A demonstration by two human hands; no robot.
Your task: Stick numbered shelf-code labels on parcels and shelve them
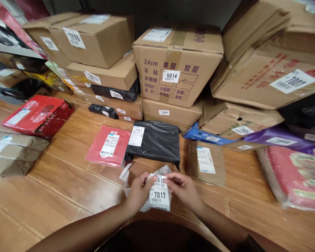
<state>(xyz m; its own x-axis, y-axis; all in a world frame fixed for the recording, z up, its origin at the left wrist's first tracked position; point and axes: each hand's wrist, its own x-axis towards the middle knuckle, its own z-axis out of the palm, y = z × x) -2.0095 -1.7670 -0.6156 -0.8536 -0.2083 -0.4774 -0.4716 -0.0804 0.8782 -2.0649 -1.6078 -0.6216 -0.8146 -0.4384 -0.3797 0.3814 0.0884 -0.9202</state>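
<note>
A strip of white number labels (pixel 159 201) hangs between my hands, with 7016 and 7017 readable on it. My left hand (pixel 140 192) pinches the strip's upper left edge, thumb over the 7016 label. With fingertips pressed together, my right hand (pixel 182 189) grips the upper right corner of that same label. Part of the strip curls away behind my left hand. Just beyond my hands lies a flat black plastic-wrapped parcel (pixel 157 143) with a white shipping label. A red flat package (pixel 109 145) touches its left side. To the right sits a small brown carton (pixel 219 161).
Stacked cartons line the back, among them a large box marked 6014 (pixel 178 66) and one marked 7007 (pixel 267 70). At left are a red box (pixel 39 115) and a brown wrapped parcel (pixel 15 154). A pink package (pixel 296 175) lies at right on the wooden floor (pixel 89 196).
</note>
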